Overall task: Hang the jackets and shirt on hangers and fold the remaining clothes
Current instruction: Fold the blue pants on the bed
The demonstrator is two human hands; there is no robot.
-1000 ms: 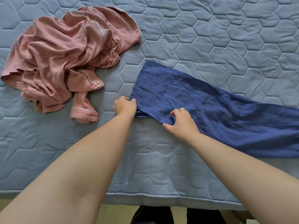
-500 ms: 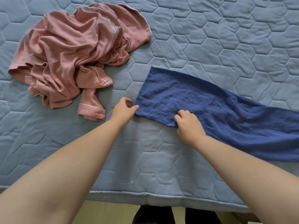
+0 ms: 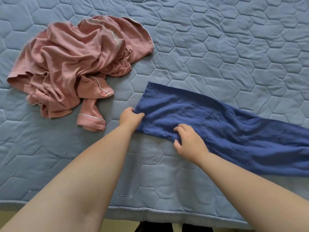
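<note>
A dark blue crinkled garment (image 3: pixel 217 124) lies flat on the bed, stretching from the centre off to the right edge of view. My left hand (image 3: pixel 129 118) grips its near left corner. My right hand (image 3: pixel 188 142) pinches its near edge a little further right, fingers curled into the cloth. A crumpled pink garment (image 3: pixel 75 64) with pale piping lies in a heap at the upper left, apart from both hands.
Everything lies on a light blue quilted mattress cover (image 3: pixel 217 47) with a hexagon pattern. Its front edge (image 3: pixel 150 213) runs along the bottom, with floor and dark shapes below it.
Both hands have closed on the blue garment's near edge: the left now grips the corner, the right has bunched the cloth. The view has tilted, so everything sits lower.
</note>
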